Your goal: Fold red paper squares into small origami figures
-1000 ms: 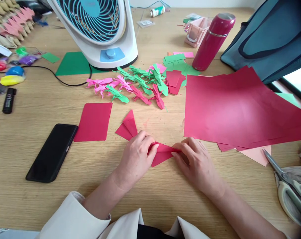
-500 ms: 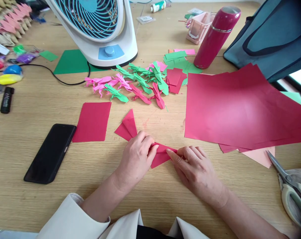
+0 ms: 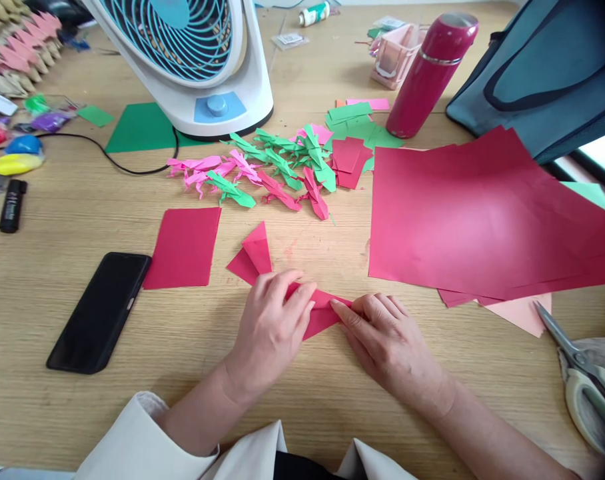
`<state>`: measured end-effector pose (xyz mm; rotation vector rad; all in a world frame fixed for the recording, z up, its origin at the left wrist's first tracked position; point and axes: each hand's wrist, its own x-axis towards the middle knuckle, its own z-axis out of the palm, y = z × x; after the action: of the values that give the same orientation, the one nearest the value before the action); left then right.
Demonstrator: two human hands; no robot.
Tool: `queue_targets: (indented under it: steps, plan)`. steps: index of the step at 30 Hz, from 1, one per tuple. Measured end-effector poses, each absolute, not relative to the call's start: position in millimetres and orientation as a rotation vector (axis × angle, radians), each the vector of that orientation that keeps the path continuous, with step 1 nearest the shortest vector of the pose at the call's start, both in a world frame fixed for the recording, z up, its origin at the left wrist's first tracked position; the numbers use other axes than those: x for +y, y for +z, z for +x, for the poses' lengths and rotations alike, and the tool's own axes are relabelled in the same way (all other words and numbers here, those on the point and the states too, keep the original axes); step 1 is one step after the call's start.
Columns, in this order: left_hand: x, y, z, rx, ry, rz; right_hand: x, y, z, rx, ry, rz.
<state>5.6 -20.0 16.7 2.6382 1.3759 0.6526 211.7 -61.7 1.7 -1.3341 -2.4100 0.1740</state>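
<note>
A red sheet of folded paper (image 3: 318, 313) lies on the wooden table, with creases running along it and a narrow point at its right. My left hand (image 3: 275, 320) is closed over its middle, thumb and fingers pressed to the upper edge. My right hand (image 3: 385, 333) pinches the right tip, index finger flat on top and the thumb hidden. Past my left fingers the paper's far end (image 3: 256, 252) fans out in folded flaps. To the left lies a stack of red paper rectangles (image 3: 183, 247). Behind the hands sit several folded green, pink and red paper figures (image 3: 277, 167).
A black phone (image 3: 100, 312) lies at left, near a marker (image 3: 13, 205). At the back stand a fan (image 3: 222, 110) and a red flask (image 3: 430, 77). Large red sheets (image 3: 472, 213) and scissors (image 3: 577, 360) are at right, below a blue bag (image 3: 537, 73).
My left fingers have lifted slightly and spread along the paper's upper edge. My right hand keeps its pinch on the tip. The whole view has shifted a little.
</note>
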Motion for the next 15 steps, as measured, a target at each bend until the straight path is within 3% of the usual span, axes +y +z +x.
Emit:
queue_targets:
  steps: [6,15]
  plan:
    - [-43,12,2,1.068,0.473,2.917,-61,1,211,-2.414,0.192,-1.355]
    - [-49,2,0,1.047,0.290,2.944,-63,0,213,-2.415,0.175,-1.314]
